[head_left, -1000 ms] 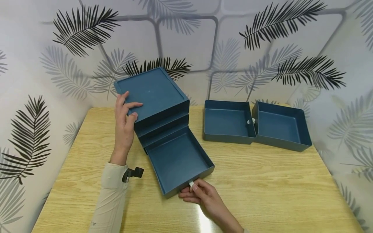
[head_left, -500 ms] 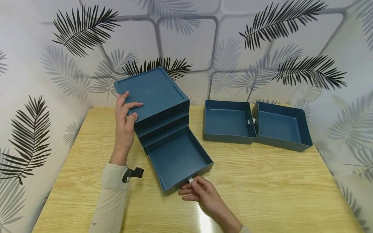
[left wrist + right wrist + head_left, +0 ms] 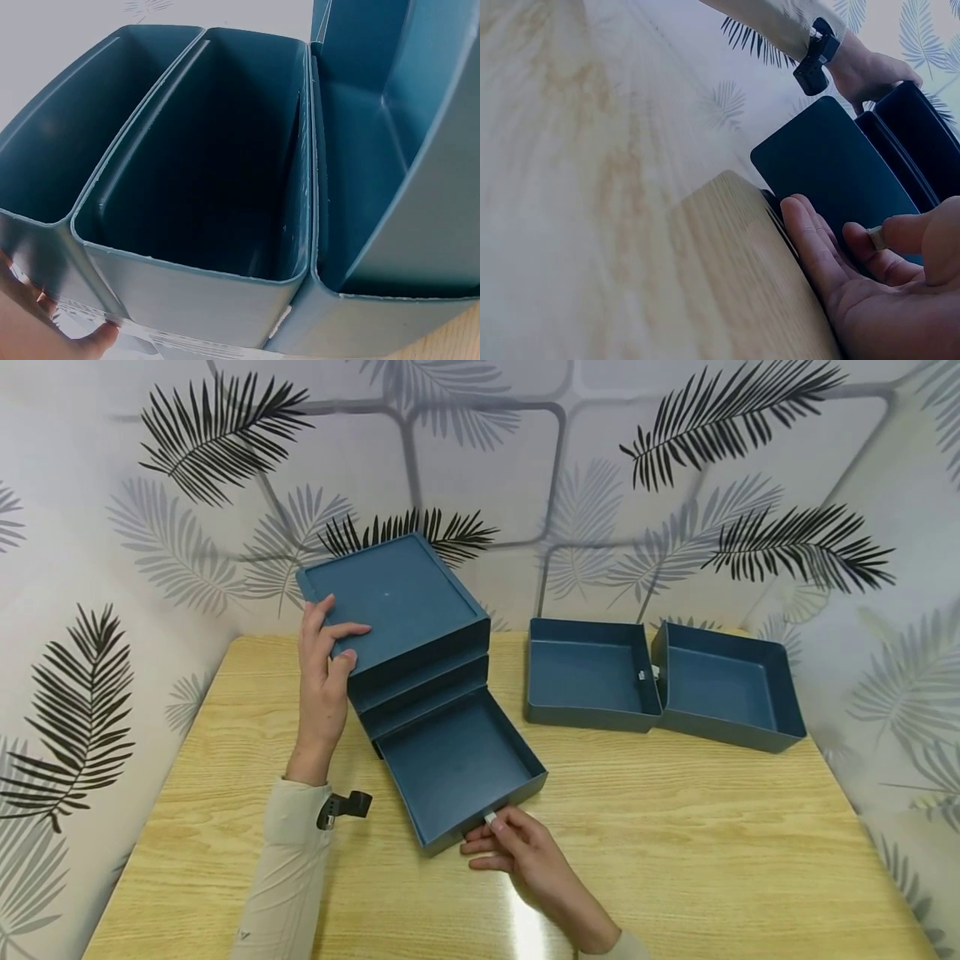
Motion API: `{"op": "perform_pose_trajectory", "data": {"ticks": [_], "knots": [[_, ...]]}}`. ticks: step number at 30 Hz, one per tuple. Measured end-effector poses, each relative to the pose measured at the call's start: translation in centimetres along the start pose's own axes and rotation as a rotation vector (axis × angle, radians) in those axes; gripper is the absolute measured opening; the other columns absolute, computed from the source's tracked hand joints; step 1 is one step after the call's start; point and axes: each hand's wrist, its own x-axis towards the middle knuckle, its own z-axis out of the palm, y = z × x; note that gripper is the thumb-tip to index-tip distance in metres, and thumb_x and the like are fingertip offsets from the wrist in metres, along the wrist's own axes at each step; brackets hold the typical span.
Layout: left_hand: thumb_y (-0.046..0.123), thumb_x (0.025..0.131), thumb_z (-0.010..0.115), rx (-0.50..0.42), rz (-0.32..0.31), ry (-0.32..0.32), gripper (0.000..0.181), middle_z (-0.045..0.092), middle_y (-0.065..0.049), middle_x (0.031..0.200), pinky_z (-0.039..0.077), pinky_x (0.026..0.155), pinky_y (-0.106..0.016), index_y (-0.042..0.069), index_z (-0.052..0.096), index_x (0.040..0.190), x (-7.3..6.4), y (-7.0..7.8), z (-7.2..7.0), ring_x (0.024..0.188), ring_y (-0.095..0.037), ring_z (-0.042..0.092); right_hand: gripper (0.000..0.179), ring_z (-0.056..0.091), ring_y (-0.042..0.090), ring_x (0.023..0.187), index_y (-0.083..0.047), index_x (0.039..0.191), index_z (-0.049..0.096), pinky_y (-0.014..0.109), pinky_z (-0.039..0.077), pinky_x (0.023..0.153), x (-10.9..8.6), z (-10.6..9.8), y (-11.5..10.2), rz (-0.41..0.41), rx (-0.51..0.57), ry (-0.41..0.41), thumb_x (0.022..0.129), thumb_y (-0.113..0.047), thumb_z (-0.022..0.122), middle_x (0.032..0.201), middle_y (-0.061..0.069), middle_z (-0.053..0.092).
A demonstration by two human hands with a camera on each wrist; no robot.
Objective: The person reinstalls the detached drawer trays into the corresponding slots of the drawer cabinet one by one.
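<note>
A dark blue drawer cabinet (image 3: 397, 602) stands angled at the back left, with three stacked slots; its upper two show as hollow openings in the left wrist view. Partway out of the bottom slot is a blue drawer (image 3: 465, 764) with nothing inside. My right hand (image 3: 532, 856) pinches the white pull tab (image 3: 876, 238) on that drawer's front between thumb and finger, other fingers extended beneath. On the cabinet's top left edge rests my left hand (image 3: 322, 685), its fingers spread and thumb near the front corner.
Two loose blue drawers lie at the back right, a left one (image 3: 588, 672) and a right one (image 3: 723, 685), their tabbed ends meeting. Everything stands on a wood-grain table (image 3: 675, 827). A leaf-patterned backdrop (image 3: 480, 468) rises behind.
The bottom drawer has slid slightly back into the cabinet, my right hand travelling with it. My left hand stays in place on the cabinet.
</note>
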Motion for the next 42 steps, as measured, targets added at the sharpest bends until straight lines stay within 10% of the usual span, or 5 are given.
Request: {"op": "perform_pose_trajectory", "data": {"ticks": [24, 42], "knots": [[0.022, 0.098, 0.045, 0.017, -0.006, -0.008, 0.037, 0.033, 0.006, 0.169, 0.003, 0.132, -0.054, 0.011, 0.071, 0.121, -0.1, -0.2, -0.1, 0.166, -0.024, 0.003, 0.031, 0.076, 0.020, 0.106, 0.013, 0.119, 0.050, 0.034, 0.062, 0.092, 1.6, 0.2, -0.2, -0.041, -0.073, 0.026, 0.111, -0.016, 0.043, 0.117, 0.019, 0.068], [0.024, 0.097, 0.045, 0.017, 0.002, -0.007, 0.038, 0.033, 0.000, 0.169, 0.002, 0.132, -0.053, 0.009, 0.071, 0.121, 0.1, 0.0, -0.2, 0.165, -0.026, 0.004, 0.037, 0.075, 0.020, 0.108, 0.018, 0.122, 0.047, 0.036, 0.061, 0.094, 3.0, 0.5, -0.4, -0.028, -0.130, 0.062, 0.112, -0.017, 0.042, 0.130, 0.044, 0.054]]}}
